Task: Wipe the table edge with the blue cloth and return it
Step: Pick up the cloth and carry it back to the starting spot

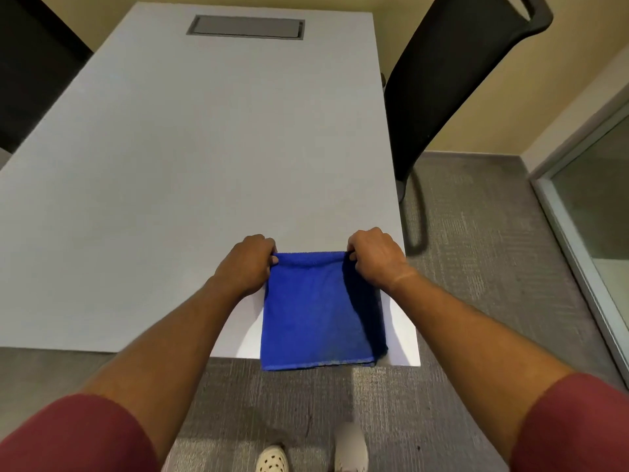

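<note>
A blue cloth (316,315) lies flat on the near right corner of the white table (170,165), folded into a rough square. Its near hem hangs slightly over the table's front edge (102,349). My left hand (245,264) pinches the cloth's far left corner, and my right hand (374,257) pinches the far right corner. Both hands rest on the tabletop with fingers curled around the far hem.
A black chair (452,73) stands close against the table's right side. A grey cable hatch (245,27) is set into the far end of the table. Grey carpet lies below, with a glass door frame (578,233) at the right. My shoes show near the bottom.
</note>
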Tool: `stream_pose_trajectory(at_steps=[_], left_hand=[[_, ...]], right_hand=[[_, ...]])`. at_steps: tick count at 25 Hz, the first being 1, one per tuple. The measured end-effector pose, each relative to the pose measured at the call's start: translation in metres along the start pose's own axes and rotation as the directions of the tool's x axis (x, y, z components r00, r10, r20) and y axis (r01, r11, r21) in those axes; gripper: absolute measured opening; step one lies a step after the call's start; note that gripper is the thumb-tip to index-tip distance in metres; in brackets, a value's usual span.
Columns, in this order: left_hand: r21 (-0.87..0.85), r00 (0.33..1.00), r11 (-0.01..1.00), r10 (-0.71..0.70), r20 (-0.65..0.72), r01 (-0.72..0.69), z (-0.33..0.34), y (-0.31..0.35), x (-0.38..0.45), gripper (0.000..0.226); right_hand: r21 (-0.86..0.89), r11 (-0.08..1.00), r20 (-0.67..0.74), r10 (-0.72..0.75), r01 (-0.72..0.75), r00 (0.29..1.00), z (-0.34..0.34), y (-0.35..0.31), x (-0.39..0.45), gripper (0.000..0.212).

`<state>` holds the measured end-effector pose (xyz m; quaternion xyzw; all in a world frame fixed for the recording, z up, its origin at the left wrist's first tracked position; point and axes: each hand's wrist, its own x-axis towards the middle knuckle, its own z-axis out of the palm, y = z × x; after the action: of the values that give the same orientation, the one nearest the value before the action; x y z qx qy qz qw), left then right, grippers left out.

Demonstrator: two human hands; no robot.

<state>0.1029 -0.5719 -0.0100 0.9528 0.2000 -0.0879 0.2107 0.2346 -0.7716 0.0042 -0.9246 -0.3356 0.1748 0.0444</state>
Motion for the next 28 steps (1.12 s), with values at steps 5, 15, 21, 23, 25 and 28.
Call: stream_pose_trajectory(at_steps=[5,15,21,23,25,28], left_hand=[[-0.044,1.000,0.999,0.003,0.009,-0.003,-0.027,0.008,-0.010,0.012],[-0.190,0.996,0.982,0.023,0.086,-0.006,-0.123,0.031,-0.040,0.005],[-0.220,1.000,0.975,-0.014,-0.002,0.013,-0.196,0.048,-0.063,0.004],[-0.212,0.999,0.977,-0.029,-0.044,0.019,-0.224,0.053,-0.072,0.003],[-0.204,0.995,0.979,-0.040,-0.092,0.021,-0.253,0.059,-0.084,0.003],[-0.215,0.989,0.976,-0.071,-0.131,0.041,-0.289,0.066,-0.101,0.005]], right_hand=[[0.011,1.000,0.007,-0.002,0.002,1.000,-0.031,-0.003,-0.012,0.017],[0.060,0.996,-0.025,-0.060,0.062,0.998,-0.116,-0.021,-0.042,0.017],[0.089,0.983,-0.076,-0.152,0.159,0.985,-0.192,-0.040,-0.058,0.020],[0.097,0.977,-0.108,-0.181,0.191,0.978,-0.219,-0.050,-0.064,0.020],[0.095,0.970,-0.135,-0.212,0.226,0.968,-0.246,-0.061,-0.070,0.019],[0.082,0.961,-0.159,-0.250,0.265,0.955,-0.280,-0.079,-0.077,0.017]])
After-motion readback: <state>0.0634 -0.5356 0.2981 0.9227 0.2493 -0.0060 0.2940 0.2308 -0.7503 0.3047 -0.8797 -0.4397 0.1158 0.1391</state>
